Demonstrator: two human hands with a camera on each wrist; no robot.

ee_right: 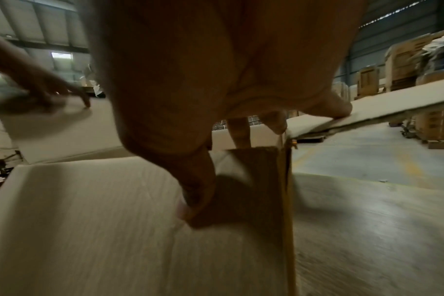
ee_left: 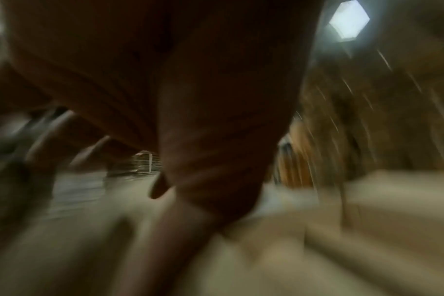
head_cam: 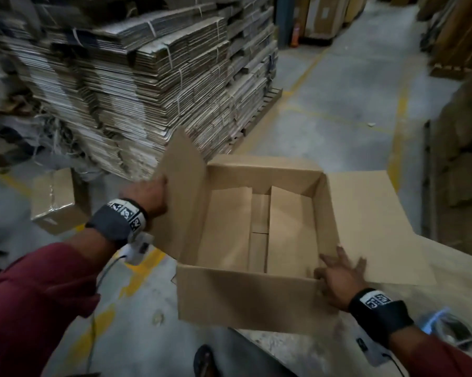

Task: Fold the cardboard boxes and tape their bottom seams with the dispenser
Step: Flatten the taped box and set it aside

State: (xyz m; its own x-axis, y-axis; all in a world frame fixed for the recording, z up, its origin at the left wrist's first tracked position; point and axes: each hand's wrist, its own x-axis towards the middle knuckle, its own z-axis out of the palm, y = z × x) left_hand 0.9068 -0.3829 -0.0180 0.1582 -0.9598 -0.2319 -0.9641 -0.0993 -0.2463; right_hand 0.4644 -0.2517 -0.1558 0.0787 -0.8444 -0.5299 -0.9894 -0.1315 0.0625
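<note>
— While the head view is showing the cardboard box [head_cam: 256, 232] sitting open side up at the edge of the work table [head_cam: 447, 273], why is the left hand [head_cam: 145, 198] reaching for that tall flap [head_cam: 181, 191]?

— It is curling its fingers round the flap's outer edge, probably steadying or swinging it. The right hand [head_cam: 339, 278] is gripping the near right corner, thumb inside the wall, fingers spreading onto the side flap [head_cam: 373, 227], likely pinning the box in place. Inner bottom flaps are lying folded with a gap between them; I am seeing no tape inside.

— Is the left wrist view adding anything?

— Hardly; it is blurring badly, only a dark palm over cardboard, so I cannot tell the grip from there.

— And the right wrist view?

— There the thumb [ee_right: 198, 190] is pressing inside the box wall [ee_right: 256, 180] while fingertips [ee_right: 335, 109] are resting on the flap. A dispenser is maybe lying by the right forearm, too blurred to say
</note>
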